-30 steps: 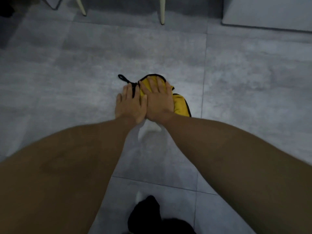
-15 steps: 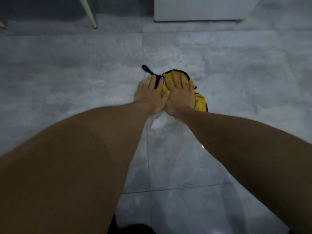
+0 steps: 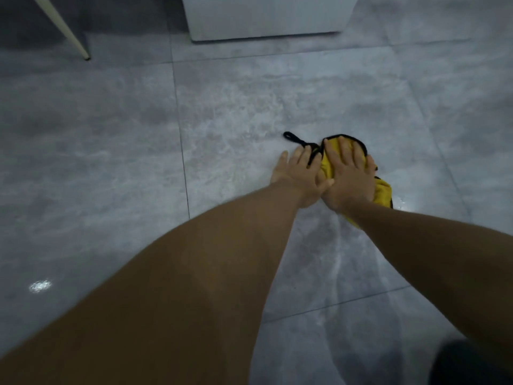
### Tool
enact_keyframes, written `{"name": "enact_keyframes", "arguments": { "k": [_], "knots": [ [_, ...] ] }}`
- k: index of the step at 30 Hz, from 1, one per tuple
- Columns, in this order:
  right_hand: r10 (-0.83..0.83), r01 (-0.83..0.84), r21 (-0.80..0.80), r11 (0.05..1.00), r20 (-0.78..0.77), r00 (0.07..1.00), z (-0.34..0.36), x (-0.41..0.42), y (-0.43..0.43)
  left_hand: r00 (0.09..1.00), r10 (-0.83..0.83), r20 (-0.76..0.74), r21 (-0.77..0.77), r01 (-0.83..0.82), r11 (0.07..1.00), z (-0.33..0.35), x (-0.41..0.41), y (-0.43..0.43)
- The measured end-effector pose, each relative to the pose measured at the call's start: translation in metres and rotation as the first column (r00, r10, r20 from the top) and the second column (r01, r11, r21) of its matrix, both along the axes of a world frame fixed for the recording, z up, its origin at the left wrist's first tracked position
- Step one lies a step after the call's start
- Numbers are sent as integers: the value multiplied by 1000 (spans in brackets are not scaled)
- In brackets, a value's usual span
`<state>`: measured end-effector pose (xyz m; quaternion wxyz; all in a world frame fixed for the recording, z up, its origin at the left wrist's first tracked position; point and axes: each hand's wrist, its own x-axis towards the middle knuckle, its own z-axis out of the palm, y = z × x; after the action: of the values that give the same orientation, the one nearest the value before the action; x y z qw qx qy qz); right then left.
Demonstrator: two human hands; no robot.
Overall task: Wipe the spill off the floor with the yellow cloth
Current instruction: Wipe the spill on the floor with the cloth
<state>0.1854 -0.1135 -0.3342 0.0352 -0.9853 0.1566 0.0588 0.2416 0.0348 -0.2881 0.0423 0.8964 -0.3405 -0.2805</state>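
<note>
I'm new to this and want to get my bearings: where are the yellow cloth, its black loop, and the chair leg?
yellow cloth [image 3: 384, 191]: head view, bare fold beside the right wrist.
black loop [image 3: 289, 136]: head view, its far end.
chair leg [image 3: 62, 27]: head view, mid-length.

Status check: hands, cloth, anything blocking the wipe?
Left hand and right hand flat, side by side, pressing yellow cloth on floor. Wet streak nearer the body. Path ahead clear; chair leg, white cabinet far off.

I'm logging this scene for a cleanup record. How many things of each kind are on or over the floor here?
Hands: 2, left hand and right hand, both flat
Yellow cloth: 1
Pale furniture leg: 1
White cabinet base: 1
Total: 5
</note>
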Motion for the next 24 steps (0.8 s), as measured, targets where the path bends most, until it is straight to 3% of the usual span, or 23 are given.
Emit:
{"name": "enact_keyframes", "arguments": {
  "k": [6,13,17,24],
  "knots": [
    [-40,40,-5,999,-2,999,-5,-45,18,995,-30,100,-78,38,996,-5,-40,30],
    [-69,69,41,997,6,998,-2,-63,107,982,80,172,-142,-56,988,-11,-62,104],
    [54,-56,76,996,20,998,-1,-51,182,965,177,196,-114,-157,981,-11,-64,179],
    [321,-357,151,922,216,922,-4,-24,333,903,336,267,-36,-339,940,-5,-68,336]
  ]
}}
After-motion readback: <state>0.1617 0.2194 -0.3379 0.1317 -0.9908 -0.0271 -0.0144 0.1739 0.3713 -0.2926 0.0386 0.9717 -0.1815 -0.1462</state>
